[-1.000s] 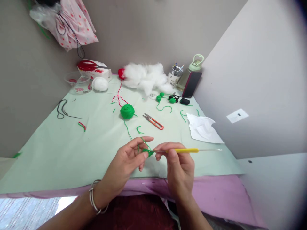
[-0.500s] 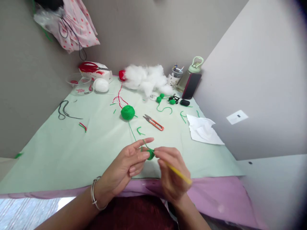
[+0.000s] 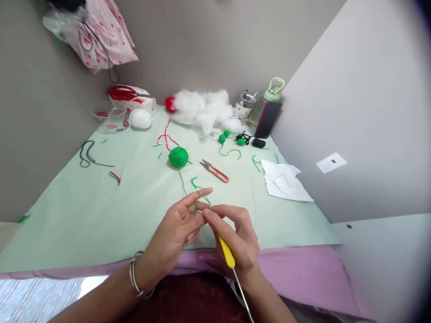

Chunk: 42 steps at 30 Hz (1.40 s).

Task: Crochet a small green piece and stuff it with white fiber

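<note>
My left hand (image 3: 180, 224) is closed near the table's front edge, its thumb and fingers pinching a small green crochet piece that is now almost wholly hidden by fingers. Green yarn (image 3: 203, 195) runs over its raised index finger and leads back to a green yarn ball (image 3: 178, 157). Gripped in my right hand (image 3: 237, 233) is a crochet hook (image 3: 226, 252) with a yellow handle and a metal shaft pointing down toward me. Its fingertips touch the left thumb, and the hook's tip stands up by the yarn. Beyond the hands lie orange thread snips (image 3: 215, 171).
White stuffing (image 3: 205, 110) and a red yarn ball (image 3: 170, 104) lie at the back. Small green crocheted balls (image 3: 222, 138) sit before a bottle (image 3: 271, 96) and a phone (image 3: 268, 119). White paper (image 3: 286, 181) lies right; a white yarn ball (image 3: 140, 119) and plastic tub (image 3: 109, 117) stand left.
My right hand has turned, so the crochet hook's handle swings from pointing right to pointing down toward me. The green piece, visible before, is now covered by fingers.
</note>
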Available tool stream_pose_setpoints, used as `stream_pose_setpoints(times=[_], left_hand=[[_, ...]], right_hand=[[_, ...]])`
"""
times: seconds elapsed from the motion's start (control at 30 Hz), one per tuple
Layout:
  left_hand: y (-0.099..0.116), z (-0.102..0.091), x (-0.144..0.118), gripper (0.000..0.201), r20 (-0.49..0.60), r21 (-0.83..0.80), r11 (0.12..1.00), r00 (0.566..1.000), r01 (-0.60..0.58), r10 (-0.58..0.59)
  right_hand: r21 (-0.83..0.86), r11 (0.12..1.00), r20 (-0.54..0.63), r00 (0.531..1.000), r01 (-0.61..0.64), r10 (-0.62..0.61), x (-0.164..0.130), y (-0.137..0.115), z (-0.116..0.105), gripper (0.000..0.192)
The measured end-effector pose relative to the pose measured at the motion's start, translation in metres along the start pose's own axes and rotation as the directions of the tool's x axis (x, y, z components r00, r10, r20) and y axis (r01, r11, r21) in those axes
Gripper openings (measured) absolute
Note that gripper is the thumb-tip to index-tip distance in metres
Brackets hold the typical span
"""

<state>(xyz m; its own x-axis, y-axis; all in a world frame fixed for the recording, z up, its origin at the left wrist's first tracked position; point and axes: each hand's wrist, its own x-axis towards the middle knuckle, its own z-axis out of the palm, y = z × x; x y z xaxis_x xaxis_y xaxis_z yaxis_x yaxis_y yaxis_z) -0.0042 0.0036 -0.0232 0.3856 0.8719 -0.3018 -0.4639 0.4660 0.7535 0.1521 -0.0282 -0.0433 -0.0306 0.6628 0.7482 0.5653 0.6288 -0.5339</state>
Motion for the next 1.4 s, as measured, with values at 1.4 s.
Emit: stream_pose_setpoints(times=[1.4], left_hand=[[-0.003, -0.005, -0.001, 0.043, 0.051, 0.051, 0.997, 0.998, -0.051, 0.049]], right_hand=[[0.387, 0.871, 0.038, 0.949, -0.302, 0.312, 0.006, 0.002, 0.003, 0.023]])
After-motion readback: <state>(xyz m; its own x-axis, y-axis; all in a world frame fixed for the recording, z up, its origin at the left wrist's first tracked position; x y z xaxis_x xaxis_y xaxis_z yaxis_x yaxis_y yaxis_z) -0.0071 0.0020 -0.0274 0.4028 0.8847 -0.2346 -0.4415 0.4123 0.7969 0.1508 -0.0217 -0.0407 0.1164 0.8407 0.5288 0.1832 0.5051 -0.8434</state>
